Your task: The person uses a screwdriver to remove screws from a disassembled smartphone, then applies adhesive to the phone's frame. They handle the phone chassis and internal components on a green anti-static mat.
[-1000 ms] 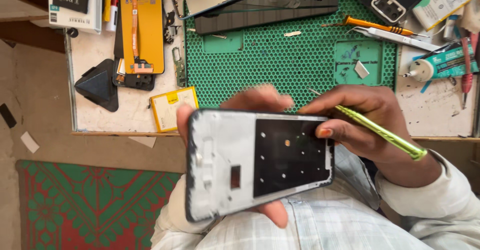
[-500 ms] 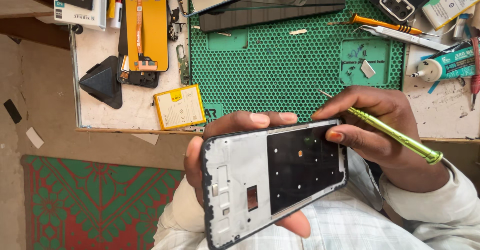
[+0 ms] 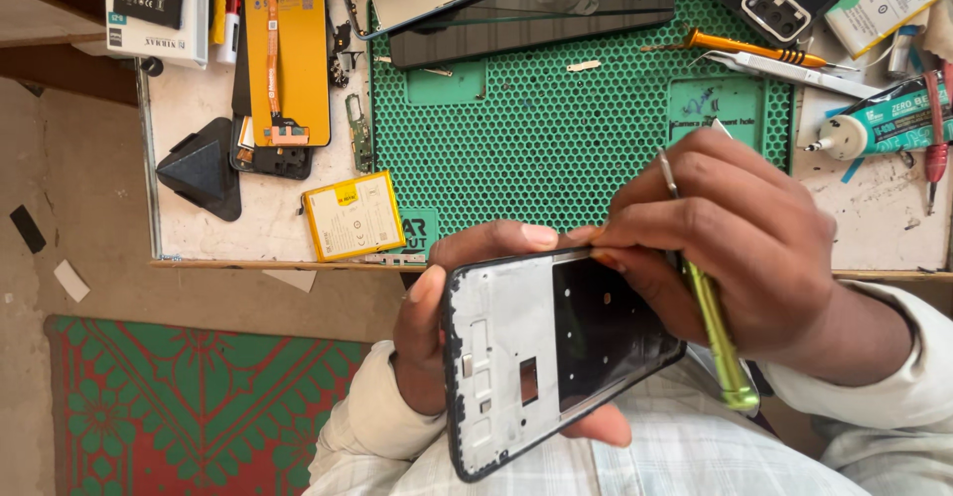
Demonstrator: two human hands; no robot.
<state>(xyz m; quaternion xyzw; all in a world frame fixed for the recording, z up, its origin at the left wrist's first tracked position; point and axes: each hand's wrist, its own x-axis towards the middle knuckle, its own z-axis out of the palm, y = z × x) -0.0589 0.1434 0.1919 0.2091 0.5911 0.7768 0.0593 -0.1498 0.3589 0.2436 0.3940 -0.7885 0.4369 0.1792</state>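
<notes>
My left hand (image 3: pixel 425 332) grips a stripped phone frame (image 3: pixel 506 367), white inside with a black rim and a dark panel on its right half. The frame is tilted over my lap, below the table edge. My right hand (image 3: pixel 740 243) arches over the frame's upper right side, its fingertips pressing on the top rim. Across that hand's palm lies a thin tool with a yellow-green handle (image 3: pixel 720 342), its metal tip poking up past the fingers.
A green honeycomb work mat (image 3: pixel 556 139) covers the table centre. On it or near it lie a yellow battery (image 3: pixel 354 216), a black triangular pick (image 3: pixel 204 168), a yellow parts card with a flex cable (image 3: pixel 290 49), a black phone panel (image 3: pixel 536 14), an orange screwdriver (image 3: pixel 754 51), tweezers (image 3: pixel 794 72) and a glue tube (image 3: pixel 884 124). A red-green rug (image 3: pixel 179 407) lies on the floor.
The frame has tilted and shifted right in my left hand. My right hand has moved up over it, from the right edge to pinching the top rim, still carrying the tool.
</notes>
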